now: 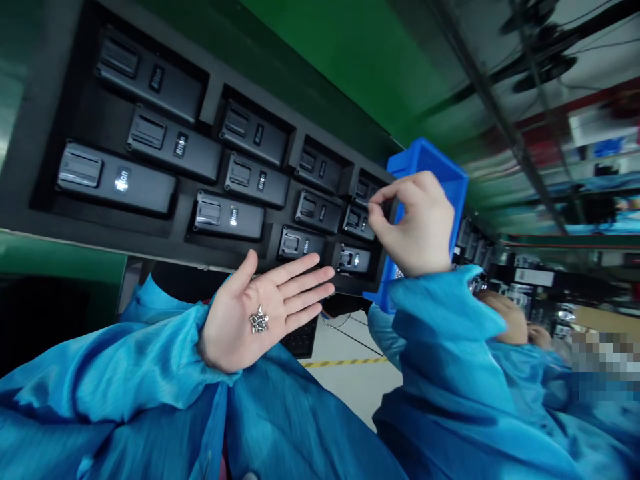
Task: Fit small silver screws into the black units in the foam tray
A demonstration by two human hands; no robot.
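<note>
My left hand is palm up with the fingers stretched out. A small pile of metal screws rests on its palm. Thumb and forefinger of my right hand are pinched together above the right end of a black foam tray; whatever is between the fingertips is too small to make out. Close by those fingertips is a black battery-like case marked "Riton". Several more such cases lie in the tray's recesses, including a large case at the left, each with a ribbed slot and a label.
A blue plastic bin stands at the tray's right end, partly behind my right hand. Beyond the tray is a green surface. Another person's blue sleeve and hand are at the right, near more black parts.
</note>
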